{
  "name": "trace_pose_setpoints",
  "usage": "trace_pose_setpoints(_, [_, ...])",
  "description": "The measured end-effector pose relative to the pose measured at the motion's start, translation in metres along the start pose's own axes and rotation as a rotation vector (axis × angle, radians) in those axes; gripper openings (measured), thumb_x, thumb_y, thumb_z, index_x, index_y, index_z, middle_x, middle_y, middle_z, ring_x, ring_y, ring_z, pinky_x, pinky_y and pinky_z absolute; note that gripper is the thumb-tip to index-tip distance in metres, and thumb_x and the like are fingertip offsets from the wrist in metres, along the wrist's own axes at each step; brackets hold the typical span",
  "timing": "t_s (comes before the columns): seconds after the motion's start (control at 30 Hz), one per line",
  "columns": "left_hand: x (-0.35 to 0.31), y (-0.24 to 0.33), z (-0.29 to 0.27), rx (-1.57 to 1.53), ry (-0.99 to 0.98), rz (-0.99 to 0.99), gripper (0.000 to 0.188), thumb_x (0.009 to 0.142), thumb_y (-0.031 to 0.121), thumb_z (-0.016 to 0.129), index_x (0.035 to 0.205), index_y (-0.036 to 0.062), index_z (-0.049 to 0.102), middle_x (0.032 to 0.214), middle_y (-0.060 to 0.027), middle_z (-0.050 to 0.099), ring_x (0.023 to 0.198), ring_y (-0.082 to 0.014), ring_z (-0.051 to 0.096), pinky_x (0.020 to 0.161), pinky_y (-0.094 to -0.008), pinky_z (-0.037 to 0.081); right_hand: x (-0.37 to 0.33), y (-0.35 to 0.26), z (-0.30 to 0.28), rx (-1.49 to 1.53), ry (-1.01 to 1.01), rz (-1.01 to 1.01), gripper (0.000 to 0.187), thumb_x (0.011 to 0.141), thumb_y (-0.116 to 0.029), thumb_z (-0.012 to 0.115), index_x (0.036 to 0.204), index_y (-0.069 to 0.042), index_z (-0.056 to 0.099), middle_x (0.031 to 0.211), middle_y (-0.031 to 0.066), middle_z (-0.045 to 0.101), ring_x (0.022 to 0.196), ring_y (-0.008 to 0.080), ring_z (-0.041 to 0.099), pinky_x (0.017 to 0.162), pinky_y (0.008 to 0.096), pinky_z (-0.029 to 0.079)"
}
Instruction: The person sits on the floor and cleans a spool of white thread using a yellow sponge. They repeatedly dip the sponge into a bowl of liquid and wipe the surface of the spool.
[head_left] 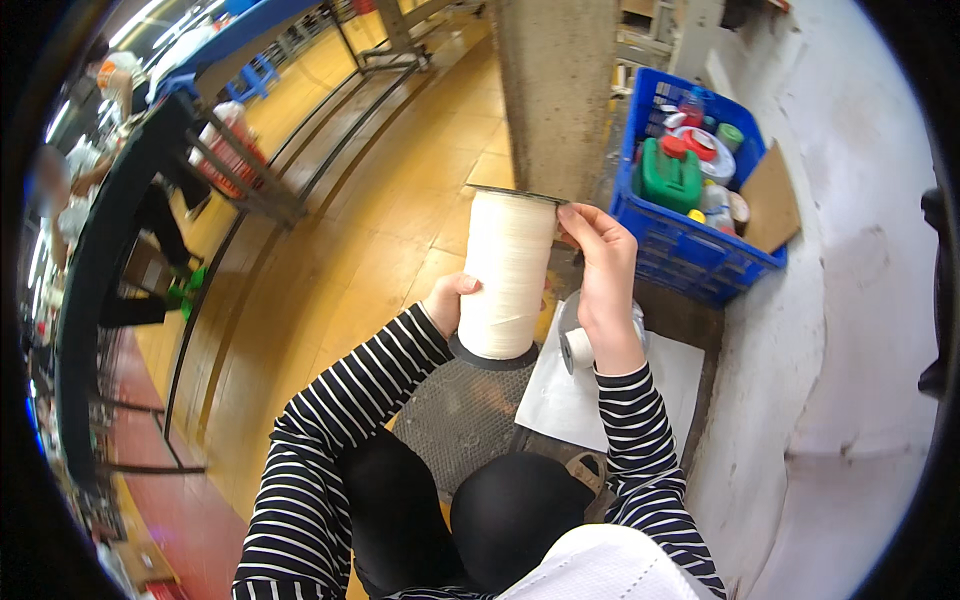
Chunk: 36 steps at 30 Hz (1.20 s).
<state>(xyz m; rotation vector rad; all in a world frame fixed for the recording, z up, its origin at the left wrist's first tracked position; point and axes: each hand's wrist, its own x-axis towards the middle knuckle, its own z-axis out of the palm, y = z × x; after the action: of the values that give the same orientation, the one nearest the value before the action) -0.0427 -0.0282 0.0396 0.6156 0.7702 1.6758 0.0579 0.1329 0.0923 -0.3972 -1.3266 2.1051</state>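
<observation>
Above the grey textured surface (450,430), before the lap: large cylindrical spool of cream-white thread (508,275), near upright, slightly tilted, clear of the surface.
Left hand (452,302): wrapped against the spool's lower left side, thumb on the windings; other fingers hidden behind.
Right hand (605,262): thumb and fingertips pinching at the right edge of the thin dark upper flange (515,193); whether a loose thread end lies between them, cannot tell.
Spool weight: judged moderate; two-handed support seems sensible.
Wound body: probably firm under the palm, a little slick; squeezing hard or rubbing may slide outer turns.
Flanges: look stiff; thin upper rim perhaps the more fragile.
Best hold: palm round the windings, black lower flange (495,355) as a stop against slipping.
</observation>
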Motion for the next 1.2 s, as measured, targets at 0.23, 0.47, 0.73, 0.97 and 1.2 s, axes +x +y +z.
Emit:
trace_pose_setpoints(0.23, [-0.044, -0.013, -0.004, -0.458, 0.033, 0.185, 0.097, 0.08, 0.065, 0.065, 0.151, 0.0095, 0.028, 0.125, -0.0246, 0.054, 0.106, -0.0392, 0.06, 0.089, -0.0467, 0.053, 0.028, 0.047, 0.015, 0.204, -0.238, 0.171, 0.012, 0.088, -0.011, 0.066, 0.091, 0.0, 0.068, 0.08, -0.001, 0.063, 0.077, 0.0069, 0.054, 0.076, 0.0222, 0.042])
trace_pose_setpoints(0.47, [-0.105, 0.014, 0.012, -0.852, 0.036, 0.214, 0.095, 0.086, 0.059, 0.065, 0.156, 0.0247, 0.012, 0.097, -0.0143, 0.06, 0.088, -0.0298, 0.066, 0.083, -0.0374, 0.056, 0.018, 0.087, 0.038, 0.173, -0.472, 0.37, 0.011, 0.09, -0.01, 0.063, 0.096, -0.001, 0.066, 0.085, 0.001, 0.064, 0.081, 0.0088, 0.057, 0.081, 0.0233, 0.046])
trace_pose_setpoints(0.73, [-0.111, 0.013, 0.016, -0.87, -0.067, 0.179, 0.079, 0.092, 0.049, 0.063, 0.153, 0.0276, 0.018, 0.074, -0.0105, 0.067, 0.061, -0.0206, 0.07, 0.059, -0.027, 0.06, -0.011, 0.094, 0.025, 0.259, -0.408, 0.272, 0.006, 0.095, -0.01, 0.056, 0.095, -0.005, 0.055, 0.101, 0.0071, 0.066, 0.101, 0.0175, 0.063, 0.098, 0.0314, 0.047])
trace_pose_setpoints(0.97, [-0.068, -0.008, 0.007, -1.21, -0.498, 0.137, 0.077, 0.094, 0.025, 0.066, 0.153, 0.0241, 0.018, 0.082, -0.0168, 0.07, 0.067, -0.0233, 0.072, 0.058, -0.0277, 0.058, 0.002, 0.056, -0.006, 0.669, -0.538, 0.332, 0.002, 0.101, -0.011, 0.045, 0.1, -0.01, 0.047, 0.079, 0.0006, 0.05, 0.078, 0.0128, 0.054, 0.092, 0.0333, 0.05])
trace_pose_setpoints(1.2, [-0.042, -0.045, 0.011, -1.568, -0.765, 0.123, 0.071, 0.096, 0.017, 0.061, 0.153, 0.0226, 0.02, 0.089, -0.0218, 0.07, 0.075, -0.0271, 0.073, 0.064, -0.0307, 0.059, -0.028, 0.074, -0.03, -0.23, -0.476, 0.401, 0.016, 0.101, -0.021, 0.052, 0.109, -0.008, 0.051, 0.085, -0.0043, 0.046, 0.069, 0.0048, 0.039, 0.066, 0.0218, 0.037])
